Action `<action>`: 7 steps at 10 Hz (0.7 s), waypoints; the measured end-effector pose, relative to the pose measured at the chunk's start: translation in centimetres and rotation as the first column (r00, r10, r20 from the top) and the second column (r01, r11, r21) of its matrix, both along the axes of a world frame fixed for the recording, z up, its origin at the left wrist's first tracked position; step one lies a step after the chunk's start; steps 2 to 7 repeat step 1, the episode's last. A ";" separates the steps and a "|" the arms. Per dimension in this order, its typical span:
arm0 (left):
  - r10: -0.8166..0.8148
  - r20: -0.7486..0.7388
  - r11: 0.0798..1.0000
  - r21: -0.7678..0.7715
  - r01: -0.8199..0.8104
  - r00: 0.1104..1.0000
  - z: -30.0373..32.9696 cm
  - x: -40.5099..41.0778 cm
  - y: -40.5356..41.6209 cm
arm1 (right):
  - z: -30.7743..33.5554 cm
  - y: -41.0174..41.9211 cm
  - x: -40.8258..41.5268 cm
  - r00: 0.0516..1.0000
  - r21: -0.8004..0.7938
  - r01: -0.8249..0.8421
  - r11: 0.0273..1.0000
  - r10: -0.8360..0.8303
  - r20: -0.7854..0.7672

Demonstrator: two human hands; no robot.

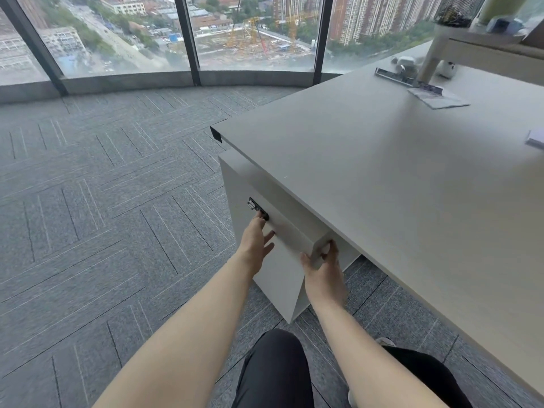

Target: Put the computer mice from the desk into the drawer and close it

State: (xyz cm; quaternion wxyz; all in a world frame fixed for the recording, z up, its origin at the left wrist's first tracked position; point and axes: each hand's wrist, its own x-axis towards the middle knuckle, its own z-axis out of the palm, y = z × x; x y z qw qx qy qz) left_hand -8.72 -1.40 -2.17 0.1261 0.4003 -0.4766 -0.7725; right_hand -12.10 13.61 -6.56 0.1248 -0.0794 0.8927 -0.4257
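Observation:
Under the grey desk (pixel 382 178) stands a white cabinet with a drawer (pixel 294 231). The drawer front sticks out a little from the cabinet, and a black lock (pixel 256 208) sits at its left end. My left hand (pixel 256 242) lies flat against the drawer front just below the lock, fingers apart. My right hand (pixel 323 269) grips the drawer front's right corner, thumb on top. Two pale rounded objects that look like computer mice (pixel 404 63) (pixel 447 69) rest at the desk's far end by a riser leg. The drawer's inside is hidden.
A white monitor riser (pixel 471 51) with a mesh pen cup (pixel 454 13) stands at the desk's far right. A metal clip strip (pixel 394 76), papers (pixel 438 97) and a notepad (pixel 535 139) lie on the desk. Grey carpet and tall windows are to the left. My knees are below.

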 end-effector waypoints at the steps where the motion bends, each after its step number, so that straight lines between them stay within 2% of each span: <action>1: -0.043 0.066 0.992 -0.120 0.051 0.997 -0.6 1.0 0.3 | 0.1 0.5 0.1 0.999 0.001 -0.001 1.000 0.001 0.050; 7: -0.043 0.066 0.992 -0.120 0.051 0.997 -0.6 1.0 0.3 | 0.1 0.5 0.1 0.999 0.001 -0.001 1.000 0.001 0.050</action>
